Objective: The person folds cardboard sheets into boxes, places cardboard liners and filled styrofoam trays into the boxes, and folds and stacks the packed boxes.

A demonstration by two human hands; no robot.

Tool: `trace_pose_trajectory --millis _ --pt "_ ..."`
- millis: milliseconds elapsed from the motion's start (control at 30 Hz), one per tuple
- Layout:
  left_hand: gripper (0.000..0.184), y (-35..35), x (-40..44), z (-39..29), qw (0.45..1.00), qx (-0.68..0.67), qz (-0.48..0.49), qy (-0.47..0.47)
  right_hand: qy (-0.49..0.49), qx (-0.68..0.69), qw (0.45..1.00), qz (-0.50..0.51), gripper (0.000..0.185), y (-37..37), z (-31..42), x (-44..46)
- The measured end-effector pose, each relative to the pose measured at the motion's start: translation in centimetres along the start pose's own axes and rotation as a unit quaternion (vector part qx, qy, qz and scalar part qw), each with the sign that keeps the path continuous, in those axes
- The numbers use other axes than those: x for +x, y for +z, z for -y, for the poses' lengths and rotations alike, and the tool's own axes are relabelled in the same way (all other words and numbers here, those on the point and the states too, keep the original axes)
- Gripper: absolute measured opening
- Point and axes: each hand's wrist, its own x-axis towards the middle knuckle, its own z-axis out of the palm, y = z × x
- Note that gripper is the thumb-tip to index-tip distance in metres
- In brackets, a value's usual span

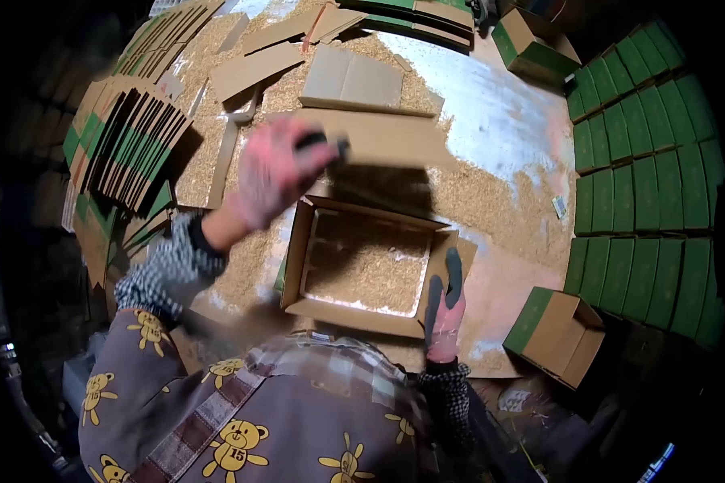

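Observation:
An open cardboard box (296, 266) with a green outer side stands in front of me. Wood shavings and a pale rectangular rim show inside it. My left hand (278, 169), in a pink glove with dark fingertips, is raised above the box's far left corner. Motion blurs its fingers, which appear closed at the left end of a flat brown cardboard piece (399, 138). A dark shadow lies below that piece. At the box's right side, my right hand (445, 318) has its grey-coated fingers stretched out and apart, against the right flap (461, 253).
Shavings cover much of the table (499, 117). Folded green-and-brown cartons (141, 149) are stacked at left, loose cardboard (350, 76) lies at the back. Rows of green boxes (648, 193) line the right side. Open boxes stand at near right (556, 334) and back right (536, 48).

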Motion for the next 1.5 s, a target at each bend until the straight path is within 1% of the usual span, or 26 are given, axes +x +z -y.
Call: trace_pose_trajectory --millis 33,67,133,367,433,467,500,533,567,600,633,700,767,800,933,1000,1067,1100,1167,1200,1233,1333,1367,1400,1467,1500 --pt "0.024 -0.7 -3.3 -3.4 0.991 -0.072 0.084 0.073 0.014 0.134 0.991 -0.014 0.055 0.3 0.5 0.0" --pt "0.024 -0.2 -6.7 -6.2 0.965 -0.141 0.165 0.144 0.119 0.543 0.83 -0.044 0.057 0.0 -2.2 0.8" --pt "0.03 2.2 -10.6 -10.5 0.832 -0.133 0.534 0.07 -0.002 0.093 0.995 -0.025 0.055 0.1 -1.2 0.2" --pt "0.039 5.2 -11.0 -10.1 0.903 -0.173 0.374 0.125 0.016 0.083 0.996 -0.007 0.053 0.0 -1.6 0.5" --pt "0.032 5.0 -10.0 -9.4 0.868 -0.378 0.315 0.063 -0.012 0.028 0.999 -0.013 0.055 -0.2 -1.3 0.8" --pt "0.041 4.1 -10.1 -8.3 0.956 -0.224 0.186 0.041 -0.013 0.03 0.999 -0.019 0.055 -0.9 -2.2 0.6" --pt "0.046 3.3 -9.8 -6.7 0.961 -0.26 0.049 -0.083 -0.001 0.218 0.976 0.027 0.056 -1.6 -3.8 0.8" --pt "0.046 4.1 -11.2 -4.4 0.858 -0.413 -0.037 -0.302 0.002 0.399 0.914 0.069 0.057 -2.2 -4.5 0.9" --pt "0.047 7.0 -13.1 -3.2 0.829 -0.418 -0.088 -0.361 -0.019 0.184 0.982 0.042 0.065 -1.3 -6.5 1.3" --pt "0.052 7.0 -13.6 -4.8 0.684 -0.54 0.06 -0.487 -0.028 -0.124 0.992 0.008 0.073 -0.4 -8.7 1.8" --pt "0.07 15.5 -20.3 -3.3 0.786 -0.456 0.145 -0.393 -0.021 -0.344 0.938 -0.024 0.081 0.5 -10.8 2.5" --pt "0.064 15.1 -20.7 -8.6 0.571 -0.633 0.006 -0.523 0.043 -0.296 0.954 0.001 0.103 1.4 -12.5 3.2" --pt "0.051 17.6 -23.1 -5.2 0.627 -0.576 0.15 -0.503 0.033 -0.078 0.995 0.051 0.111 0.2 -9.0 0.4" --pt "0.049 17.1 -23.3 -4.6 0.46 -0.694 0.152 -0.532 0.065 -0.005 0.996 0.062 0.101 -0.5 -7.4 -1.0" --pt "0.041 14.3 -20.9 -7.5 0.565 -0.72 0.183 -0.36 0.081 0.317 0.945 0.013 0.085 -4.6 -5.3 -5.6" --pt "0.04 12.2 -16.5 -10.5 0.559 -0.725 0.223 -0.336 0.034 0.204 0.978 -0.017 0.076 -9.5 -4.2 -7.2" --pt "0.037 10.3 -11.1 -13.7 0.846 -0.424 0.323 -0.011 -0.002 0.316 0.943 -0.109 0.049 -16.0 -6.3 -8.9" --pt "0.037 9.0 -7.6 -17.1 0.847 -0.422 0.322 -0.005 -0.048 0.348 0.915 -0.198 0.037 -20.3 -7.0 -10.2" --pt "0.029 6.9 -2.3 -24.5 0.569 -0.747 0.233 -0.253 -0.124 0.095 0.85 -0.502 0.035 -29.7 -7.6 -12.8" --pt "0.029 8.9 -1.7 -26.1 0.573 -0.743 0.237 -0.251 -0.224 0.164 0.749 -0.602 0.036 -33.8 -8.8 -13.7" --pt "0.032 12.4 -1.4 -27.6 0.543 -0.771 0.213 -0.256 -0.251 0.012 0.713 -0.655 0.035 -37.9 -10.3 -13.9" --pt "0.036 14.2 2.4 -36.4 0.462 -0.8 0.208 -0.321 -0.133 -0.02 0.82 -0.556 0.04 -47.9 -23.1 -12.5" --pt "0.051 14.1 3.8 -39.8 0.499 -0.773 0.236 -0.311 -0.108 -0.099 0.868 -0.475 0.043 -51.3 -29.6 -11.0" --pt "0.067 14.0 4.9 -43.0 0.533 -0.744 0.264 -0.303 -0.231 0.342 0.829 -0.378 0.044 -49.4 -29.9 -10.5" --pt "0.056 13.1 7.2 -47.6 0.419 -0.763 0.354 -0.342 -0.214 0.343 0.75 -0.524 0.042 -46.3 -25.7 -7.9" --pt "0.056 13.7 7.8 -48.4 0.421 -0.755 0.356 -0.355 -0.111 0.141 0.81 -0.558 0.045 -48.4 -29.2 -8.0"
